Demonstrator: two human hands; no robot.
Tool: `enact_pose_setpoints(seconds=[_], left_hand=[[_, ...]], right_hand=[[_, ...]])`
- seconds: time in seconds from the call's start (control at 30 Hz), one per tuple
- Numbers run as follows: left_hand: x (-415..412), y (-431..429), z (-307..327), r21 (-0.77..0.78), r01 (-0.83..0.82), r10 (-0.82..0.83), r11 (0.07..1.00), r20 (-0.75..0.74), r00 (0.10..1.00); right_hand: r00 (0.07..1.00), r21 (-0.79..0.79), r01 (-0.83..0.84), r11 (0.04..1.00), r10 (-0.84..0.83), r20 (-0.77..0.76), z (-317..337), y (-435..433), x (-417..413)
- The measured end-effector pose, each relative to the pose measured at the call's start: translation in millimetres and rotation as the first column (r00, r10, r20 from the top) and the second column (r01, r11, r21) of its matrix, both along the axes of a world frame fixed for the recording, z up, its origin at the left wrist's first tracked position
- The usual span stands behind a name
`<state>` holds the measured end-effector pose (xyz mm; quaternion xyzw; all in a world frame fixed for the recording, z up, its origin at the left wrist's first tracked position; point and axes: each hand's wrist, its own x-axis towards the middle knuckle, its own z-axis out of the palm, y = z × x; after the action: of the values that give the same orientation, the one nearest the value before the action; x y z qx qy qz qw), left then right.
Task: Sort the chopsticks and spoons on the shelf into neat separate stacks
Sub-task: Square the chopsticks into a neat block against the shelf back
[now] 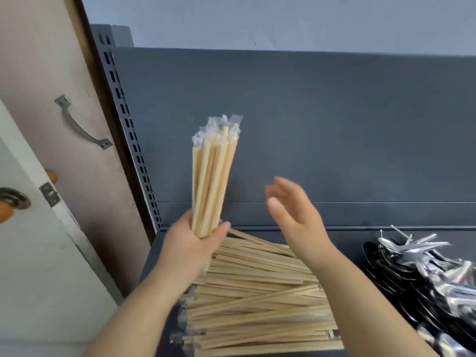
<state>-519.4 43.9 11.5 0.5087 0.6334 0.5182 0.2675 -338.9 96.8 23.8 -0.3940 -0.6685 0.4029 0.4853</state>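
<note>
From the head camera, the left hand (190, 244) holds a bundle of wooden chopsticks (211, 181) upright above the left part of the shelf (346, 244). Its fingers (223, 228) and thumb are curled round the lower end of the bundle. Each pair sits in a clear plastic sleeve, and the crinkled sleeve ends stick up at the top, where the bundle fans out a little.

The right hand (293, 215) is raised just to the right of the bundle and does not touch it. Its palm faces left and its fingers are relaxed and slightly spread, holding nothing. The hand is a little blurred.

Below both hands, a loose pile of wrapped chopsticks (257, 295) lies on the shelf. Most run roughly left to right, and several cross at angles on top.

At the right edge, well apart from the pile, is a heap of black spoons (412, 276) in shiny clear wrappers, with the handles pointing up and to the left.

Behind the shelf stands a dark grey back panel (309, 124), with a slotted metal upright (123, 112) at its left. Further left is a door with a curved metal handle (82, 124).
</note>
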Motion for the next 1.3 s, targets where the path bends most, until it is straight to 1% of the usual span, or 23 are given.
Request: enact_pose_setpoints(seconds=[0.03, 0.07, 0.1, 0.13, 0.17, 0.2, 0.23, 0.27, 0.33, 0.4, 0.47, 0.53, 0.6, 0.67, 0.7, 0.73, 0.8, 0.83, 0.9, 1.03, 1.2, 1.3], left_hand=[[-11.9, -0.2, 5.7, -0.017, 0.002, -0.004, 1.000, -0.096, 0.995], [-22.3, 0.6, 9.3, -0.044, -0.002, -0.007, 0.999, -0.203, 0.979], [-31.2, 1.5, 12.2, -0.077, -0.015, -0.010, 0.997, -0.312, 0.950], [-37.8, 2.8, 14.1, -0.118, -0.035, -0.018, 0.992, -0.420, 0.907], [-42.8, 4.1, 15.4, -0.158, -0.055, -0.035, 0.986, -0.516, 0.856], [-46.5, 5.5, 16.3, -0.192, -0.077, -0.057, 0.978, -0.610, 0.791], [-49.1, 7.5, 17.0, -0.219, -0.099, -0.084, 0.971, -0.697, 0.712], [-50.9, 10.6, 17.1, -0.237, -0.118, -0.112, 0.964, -0.770, 0.629], [-50.5, 19.7, 16.4, -0.250, -0.127, -0.157, 0.960, -0.854, 0.495], [-42.8, 33.8, 13.0, -0.267, -0.100, -0.206, 0.959, -0.892, 0.403], [-28.6, 54.6, 3.4, -0.301, -0.070, -0.267, 0.951, -0.915, 0.303], [-10.8, 77.5, -9.8, -0.369, -0.029, -0.353, 0.929, -0.906, 0.233], [6.7, 96.4, -24.8, -0.468, 0.045, -0.467, 0.883, -0.861, 0.200], [20.1, 108.4, -40.0, -0.566, 0.120, -0.577, 0.816, -0.784, 0.227], [24.6, 111.6, -46.8, -0.594, 0.150, -0.612, 0.790, -0.752, 0.247], [27.9, 113.1, -51.8, -0.602, 0.175, -0.626, 0.779, -0.739, 0.248], [30.2, 113.1, -60.6, -0.575, 0.202, -0.608, 0.793, -0.770, 0.195], [30.4, 111.3, -64.2, -0.556, 0.211, -0.590, 0.804, -0.789, 0.170], [29.4, 105.8, -71.4, -0.537, 0.232, -0.577, 0.811, -0.801, 0.161], [27.6, 97.2, -82.9, -0.527, 0.231, -0.570, 0.818, -0.798, 0.195], [24.5, 95.6, -82.1, -0.584, 0.211, -0.621, 0.784, -0.729, 0.288], [34.1, 92.9, -81.6, -0.574, 0.203, -0.607, 0.793, -0.721, 0.334]], right_hand=[[0.973, -0.033, 0.034, 0.999, -0.026, 0.231, -11.8, 8.4, 2.6], [0.883, -0.046, 0.026, 0.999, -0.002, 0.470, -24.9, 16.2, 4.4], [0.754, -0.071, -0.005, 0.997, 0.051, 0.655, -39.8, 22.2, 4.6], [0.615, -0.105, -0.042, 0.994, 0.108, 0.781, -51.7, 24.4, 3.3], [0.487, -0.140, -0.077, 0.987, 0.159, 0.858, -61.9, 24.3, 1.6], [0.401, -0.149, -0.117, 0.982, 0.184, 0.897, -69.3, 21.6, 0.5], [0.356, -0.139, -0.161, 0.977, 0.189, 0.915, -74.8, 17.9, 0.2], [0.332, -0.119, -0.203, 0.972, 0.182, 0.926, -78.3, 12.5, 0.3], [0.318, -0.070, -0.275, 0.959, 0.160, 0.934, -79.2, 0.0, 3.0], [0.329, -0.029, -0.328, 0.944, 0.143, 0.933, -80.0, -11.6, 6.1], [0.342, -0.013, -0.347, 0.938, 0.139, 0.930, -84.4, -18.6, 8.8], [0.373, 0.007, -0.338, 0.941, 0.127, 0.919, -90.2, -21.6, 10.2], [0.424, 0.044, -0.331, 0.943, 0.107, 0.899, -94.9, -25.9, 11.3], [0.439, 0.080, -0.309, 0.947, 0.067, 0.896, -98.7, -30.2, 13.7], [0.443, 0.080, -0.295, 0.952, 0.063, 0.894, -98.4, -32.3, 13.9], [0.444, 0.072, -0.286, 0.955, 0.065, 0.894, -96.7, -34.3, 13.5], [0.484, 0.088, -0.284, 0.955, 0.064, 0.873, -98.2, -36.0, 14.1], [0.487, 0.095, -0.288, 0.953, 0.060, 0.872, -99.8, -35.1, 15.2], [0.480, 0.142, -0.270, 0.952, 0.005, 0.877, -103.4, -34.0, 14.7], [0.490, 0.191, -0.282, 0.940, -0.030, 0.871, -104.3, -32.8, 12.8], [0.463, 0.182, -0.290, 0.939, -0.029, 0.886, -104.1, -33.8, 12.1], [0.468, 0.188, -0.290, 0.938, -0.032, 0.883, -101.6, -33.5, 11.9]])
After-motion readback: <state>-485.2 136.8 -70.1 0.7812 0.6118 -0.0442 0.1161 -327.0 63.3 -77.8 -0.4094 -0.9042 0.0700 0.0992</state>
